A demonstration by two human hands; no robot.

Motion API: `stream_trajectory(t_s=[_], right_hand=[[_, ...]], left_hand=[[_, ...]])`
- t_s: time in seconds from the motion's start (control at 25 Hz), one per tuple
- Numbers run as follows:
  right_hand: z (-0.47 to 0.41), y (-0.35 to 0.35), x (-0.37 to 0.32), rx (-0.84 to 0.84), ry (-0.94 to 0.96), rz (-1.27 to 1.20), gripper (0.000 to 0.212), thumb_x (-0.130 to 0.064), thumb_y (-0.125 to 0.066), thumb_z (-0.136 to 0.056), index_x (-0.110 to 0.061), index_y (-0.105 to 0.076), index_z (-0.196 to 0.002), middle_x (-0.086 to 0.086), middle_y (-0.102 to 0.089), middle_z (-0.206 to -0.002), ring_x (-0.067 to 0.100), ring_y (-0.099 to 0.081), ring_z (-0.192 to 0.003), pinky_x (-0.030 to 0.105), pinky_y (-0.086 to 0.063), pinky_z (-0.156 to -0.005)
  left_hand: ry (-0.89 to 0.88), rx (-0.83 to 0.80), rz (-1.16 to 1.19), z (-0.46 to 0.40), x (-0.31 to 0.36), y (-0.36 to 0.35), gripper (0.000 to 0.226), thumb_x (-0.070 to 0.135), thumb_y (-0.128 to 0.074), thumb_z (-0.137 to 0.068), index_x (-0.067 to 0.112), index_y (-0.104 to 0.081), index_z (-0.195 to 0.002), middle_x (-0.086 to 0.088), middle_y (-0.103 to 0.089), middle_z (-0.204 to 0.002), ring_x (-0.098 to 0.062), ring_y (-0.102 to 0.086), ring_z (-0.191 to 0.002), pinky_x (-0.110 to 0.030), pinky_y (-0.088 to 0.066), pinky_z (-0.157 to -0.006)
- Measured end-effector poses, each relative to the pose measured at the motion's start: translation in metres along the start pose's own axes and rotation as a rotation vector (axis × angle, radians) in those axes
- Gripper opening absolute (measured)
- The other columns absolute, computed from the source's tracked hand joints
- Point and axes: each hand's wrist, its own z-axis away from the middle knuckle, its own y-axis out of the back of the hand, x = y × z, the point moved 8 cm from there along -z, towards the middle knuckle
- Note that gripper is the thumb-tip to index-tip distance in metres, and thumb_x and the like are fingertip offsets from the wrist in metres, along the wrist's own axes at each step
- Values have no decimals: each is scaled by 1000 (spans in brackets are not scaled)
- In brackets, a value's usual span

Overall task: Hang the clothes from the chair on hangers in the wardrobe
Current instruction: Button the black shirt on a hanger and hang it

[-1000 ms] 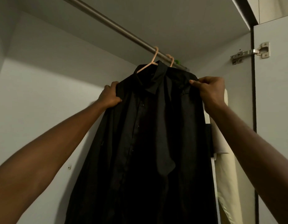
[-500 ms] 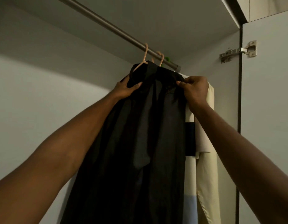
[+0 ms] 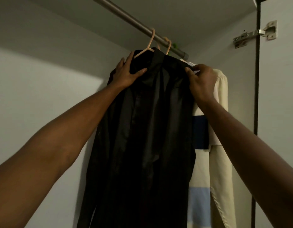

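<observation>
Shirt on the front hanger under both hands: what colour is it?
Plain black, no visible pattern: the collared shirt on the pale pink plastic hanger, seen in the head view.

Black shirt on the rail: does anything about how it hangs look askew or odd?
Nothing is damaged. The black shirt hangs on a pink hanger hooked over the rail, but its collar and shoulders look bunched. The left hand rests on one shoulder; the right hand pinches the other.
</observation>
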Motion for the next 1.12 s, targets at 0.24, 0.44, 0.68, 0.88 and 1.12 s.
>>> stream_trajectory(t_s=[0.24, 0.44, 0.68, 0.88, 1.12], right_hand=[[-12, -1, -11, -34, 107, -65, 32, -3, -57, -90, -15, -81, -109, -7, -74, -84, 2, -63, -69, 19, -48, -65], [-18, 7, 0, -43, 96, -23, 35, -6, -57, -92, -16, -79, -116, -3, -79, -106, 10, -71, -91, 25, -57, -83], [8, 16, -18, -35, 154, 351, 41, -37, -60, -99, -18, -60, -136, 10, -69, -122, 29, -64, -110, 39, -47, -87], [51, 26, -31, -57, 230, 522, 62, -56, -46, -100, -22, -39, -152, 14, -39, -155, 33, -42, -138, 46, -44, -101], [125, 54, 6, -222, 221, 542, 68, -61, -33, -104, -24, -27, -161, 17, -21, -168, 36, -24, -152, 46, -23, -122]], left_hand=[[-96, -44, -107, -27, 30, -10, 87, 99, -28, -72, 62, -20, -150, -9, -31, -162, -35, -33, -148, -60, -30, -117], [-113, -93, -75, -33, 38, -24, 84, 98, -30, -74, 59, -26, -150, -14, -52, -142, -35, -51, -133, -47, -42, -111], [-34, 9, -34, -4, 37, -14, 92, 90, -31, -81, 42, -18, -158, -18, -27, -161, -36, -26, -150, -54, -26, -120], [-132, 51, -125, 59, 47, -8, 84, 80, -30, -92, 38, -6, -161, -16, -7, -169, -34, -12, -155, -61, -17, -121], [-193, -1, -289, 156, 58, -22, 82, 77, -38, -93, 41, -8, -160, -12, -6, -169, -27, -8, -156, -59, -14, -120]])
